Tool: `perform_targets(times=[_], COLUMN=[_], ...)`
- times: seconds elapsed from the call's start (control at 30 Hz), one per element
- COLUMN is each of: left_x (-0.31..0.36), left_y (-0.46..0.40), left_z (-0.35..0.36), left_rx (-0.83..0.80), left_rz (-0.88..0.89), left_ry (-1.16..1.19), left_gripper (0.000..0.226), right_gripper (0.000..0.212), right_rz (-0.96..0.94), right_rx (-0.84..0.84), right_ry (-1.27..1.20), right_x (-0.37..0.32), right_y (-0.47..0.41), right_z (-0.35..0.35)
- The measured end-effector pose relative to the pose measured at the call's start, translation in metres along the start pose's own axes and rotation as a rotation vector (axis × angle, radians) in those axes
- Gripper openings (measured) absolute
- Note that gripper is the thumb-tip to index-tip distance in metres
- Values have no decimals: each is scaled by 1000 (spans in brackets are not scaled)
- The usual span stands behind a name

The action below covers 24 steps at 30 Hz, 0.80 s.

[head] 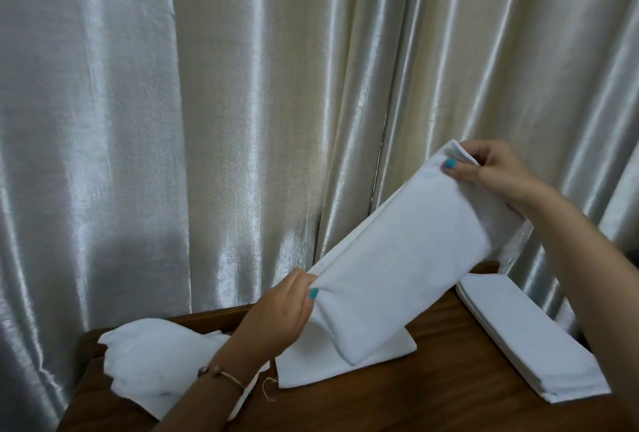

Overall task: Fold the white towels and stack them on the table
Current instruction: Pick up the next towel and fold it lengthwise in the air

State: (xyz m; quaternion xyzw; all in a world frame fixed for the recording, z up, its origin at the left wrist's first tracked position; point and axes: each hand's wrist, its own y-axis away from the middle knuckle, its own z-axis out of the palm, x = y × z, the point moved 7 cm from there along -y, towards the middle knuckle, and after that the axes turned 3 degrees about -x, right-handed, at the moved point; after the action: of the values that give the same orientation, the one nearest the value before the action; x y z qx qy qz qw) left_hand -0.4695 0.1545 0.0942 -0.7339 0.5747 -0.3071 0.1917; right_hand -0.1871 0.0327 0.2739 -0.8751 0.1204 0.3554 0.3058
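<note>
Left hand [276,314] and right hand [498,172] pinching folded white towel [408,259] ends, long axis rising rightward above table [449,397]

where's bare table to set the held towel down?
Bare wood between the flat towel and the folded stack, running to the near edge. Left end is crowded by the crumpled towels.
</note>
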Motion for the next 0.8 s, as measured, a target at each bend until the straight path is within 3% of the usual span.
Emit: perform_targets(times=[0.1, 0.23, 0.33, 0.4, 0.5, 0.6, 0.73, 0.8], left_x=[-11, -43, -42, -48, -65, -79, -89, -92], left_y=[0, 7, 4, 7, 16, 19, 26, 33], left_z=[0, 5, 0, 1, 10, 25, 48, 69], left_rx=[-30, -73, -69, -41, 102, 213, 153, 45], left_rz=[-18, -395, -360, -428, -717, -986, -1228, -1352], left_ry=[-13, 232, 171, 207, 560, 821, 864, 1066], left_gripper=[18, 33, 18, 15, 24, 48, 54, 50], right_gripper=[12, 18, 19, 22, 26, 18, 22, 24], right_rz=[-19, -78, -80, -71, -12, 111, 291, 364], right_rx=[21, 33, 43, 49, 73, 71, 7, -12], right_ry=[-36, -16, 35, 62, 64, 5, -59, -90], right_x=[10, 15, 25, 32, 46, 64, 99, 119], right_y=[5, 9, 14, 20, 31, 40, 50, 53], right_z=[2, 8, 21, 32, 46, 61, 77, 84])
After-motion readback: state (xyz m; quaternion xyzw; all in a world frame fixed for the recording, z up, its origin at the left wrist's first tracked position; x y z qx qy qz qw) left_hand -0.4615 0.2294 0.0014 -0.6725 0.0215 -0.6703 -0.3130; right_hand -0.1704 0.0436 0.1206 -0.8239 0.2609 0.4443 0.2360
